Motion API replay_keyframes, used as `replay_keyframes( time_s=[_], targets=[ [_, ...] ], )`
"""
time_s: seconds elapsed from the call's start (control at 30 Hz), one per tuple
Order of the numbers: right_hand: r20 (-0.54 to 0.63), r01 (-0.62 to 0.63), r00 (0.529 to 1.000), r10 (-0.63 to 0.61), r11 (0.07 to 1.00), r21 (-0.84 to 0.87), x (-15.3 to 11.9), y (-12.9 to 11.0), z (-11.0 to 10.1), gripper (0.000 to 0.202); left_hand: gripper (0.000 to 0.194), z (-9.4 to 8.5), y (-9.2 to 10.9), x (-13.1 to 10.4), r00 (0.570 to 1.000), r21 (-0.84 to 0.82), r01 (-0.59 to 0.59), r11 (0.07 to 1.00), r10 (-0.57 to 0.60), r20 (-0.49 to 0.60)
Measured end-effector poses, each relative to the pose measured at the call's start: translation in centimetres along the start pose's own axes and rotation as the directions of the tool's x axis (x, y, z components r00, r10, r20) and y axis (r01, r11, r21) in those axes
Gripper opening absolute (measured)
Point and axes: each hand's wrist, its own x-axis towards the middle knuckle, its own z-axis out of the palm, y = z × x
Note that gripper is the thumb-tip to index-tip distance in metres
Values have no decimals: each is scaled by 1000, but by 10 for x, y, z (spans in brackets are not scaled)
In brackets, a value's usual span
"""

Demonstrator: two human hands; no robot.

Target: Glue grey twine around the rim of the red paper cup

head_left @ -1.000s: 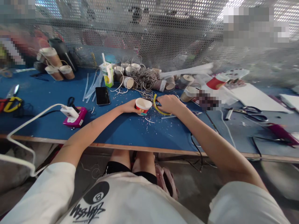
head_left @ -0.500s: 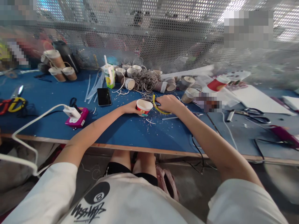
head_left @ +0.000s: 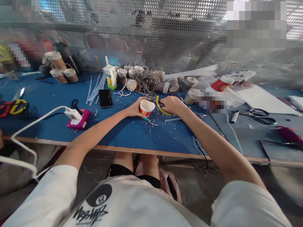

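Observation:
A red and white paper cup is gripped around its side by my left hand, its open mouth tilted up towards me. My right hand is closed on yellow-handled scissors, whose dark blades reach the cup's far rim. One yellow handle loop curves out left of and below my fingers. Small white scraps lie on the blue tabletop just below the cup.
Behind my hands are a tangle of grey cord, wrapped cups and a drink carton. A phone and a magenta power socket lie left. Blue-handled scissors and a red cup are at right.
My left hand has turned the cup slightly, and its fingers now reach further around the far side. The scissors remain in my right hand at the rim.

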Motion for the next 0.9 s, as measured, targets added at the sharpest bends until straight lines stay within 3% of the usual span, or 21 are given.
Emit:
replay_keyframes(
  time_s=[0.13,0.4,0.7,0.9],
  targets=[
    [-18,-2,1000,2,1000,5,-2,-1,-2,42,89,-2,-1,-2,1000,42,16,999,-17,11],
    [-56,41,998,-42,999,-4,0,-3,-5,40,92,-6,3,-2,996,30,-15,999,13,90],
    [-16,34,999,-35,999,-33,-1,-3,-5,38,86,-10,4,-1,992,15,24,1000,-26,126],
    [-53,57,997,-58,998,-20,-1,-6,-6,41,88,-12,4,-1,987,-26,45,999,-41,154]
  ],
)
